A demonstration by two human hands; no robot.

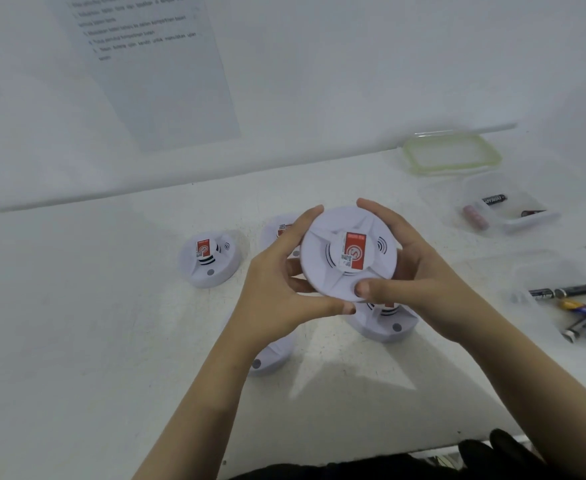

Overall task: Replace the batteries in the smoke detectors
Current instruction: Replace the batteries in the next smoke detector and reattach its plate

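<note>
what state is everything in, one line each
held smoke detector: lifted above the table, label up
left hand: grips its left edge
right hand: grips its right edge
left smoke detector: resting on table, untouched
lid: off, flat on table
far box: open, batteries inside
near box: open, batteries inside

The lifted smoke detector (348, 252) is smooth white plastic with a soft, nearly matt sheen, and the label (354, 251) on its hub looks like glossy printed paper in red and white. The left detector (210, 259) has the same moulded plastic shell. The surface (77, 323) is white and matt, faintly scuffed and specked. The far container (513, 226) and near container (541, 268) are thin clear plastic, slightly cloudy. The lid (452, 152) is clear plastic with a pale green, rubbery-looking rim. The batteries (568, 292) wear glossy wrappers with bare metal ends. The wall sheet (167, 81) is matt printed paper.
</note>
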